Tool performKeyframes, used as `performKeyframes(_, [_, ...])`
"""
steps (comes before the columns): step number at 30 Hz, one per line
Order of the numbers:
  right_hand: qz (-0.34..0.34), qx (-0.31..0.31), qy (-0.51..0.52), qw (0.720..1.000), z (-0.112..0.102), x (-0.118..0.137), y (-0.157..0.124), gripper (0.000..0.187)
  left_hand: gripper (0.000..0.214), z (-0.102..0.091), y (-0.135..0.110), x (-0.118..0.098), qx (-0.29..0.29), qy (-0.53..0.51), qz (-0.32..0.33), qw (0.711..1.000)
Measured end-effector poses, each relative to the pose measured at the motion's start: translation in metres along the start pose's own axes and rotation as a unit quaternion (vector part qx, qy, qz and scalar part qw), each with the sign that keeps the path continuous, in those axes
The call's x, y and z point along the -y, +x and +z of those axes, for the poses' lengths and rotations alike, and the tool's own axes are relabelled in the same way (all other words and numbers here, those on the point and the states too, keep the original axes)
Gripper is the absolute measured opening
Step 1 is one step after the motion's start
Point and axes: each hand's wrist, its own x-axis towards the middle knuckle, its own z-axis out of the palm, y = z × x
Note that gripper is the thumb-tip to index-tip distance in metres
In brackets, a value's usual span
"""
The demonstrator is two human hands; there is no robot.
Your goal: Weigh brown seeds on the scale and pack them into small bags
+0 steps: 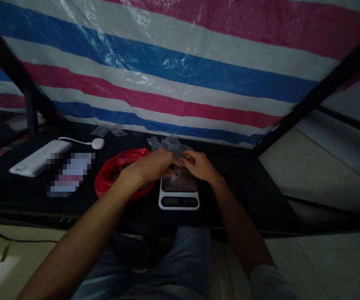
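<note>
Both hands meet above the far half of a small digital scale (179,201), which has a white body, a dark plate and a display on its near side. My left hand (161,162) is closed, with fingers pinched on a small clear plastic bag (177,171). From the other side, my right hand (197,165) pinches the same bag near its upper edge. The bag's contents are too dim to make out. Left of the scale, partly behind my left forearm, an open red plastic bag (105,175) holds small brown pieces.
More clear plastic bags (170,143) lie just behind my hands, and others (108,130) rest farther back left. A white power strip-like block (40,158), a white round plug on a cable (98,143) and a blurred-out flat item (72,175) sit left. Striped sheeting (167,71) hangs behind the black table (239,196).
</note>
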Motion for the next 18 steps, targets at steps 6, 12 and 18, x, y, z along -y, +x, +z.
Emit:
performKeyframes(6, [-0.006,0.001,-0.006,1.000,-0.0004,0.0009,-0.0005,0.017,0.023,0.0019,0.0010,0.0067,0.001,-0.011,0.017,1.000])
performKeyframes(12, [-0.003,0.004,0.003,1.000,0.0001,0.0001,-0.0005,0.018,0.023,0.0035,0.0008,0.0073,0.007,-0.015,-0.004,1.000])
performKeyframes(18, [0.001,0.008,0.006,1.000,-0.0015,0.0040,-0.0011,0.019,0.025,0.0035,0.0006,0.0050,-0.014,-0.003,-0.010,1.000])
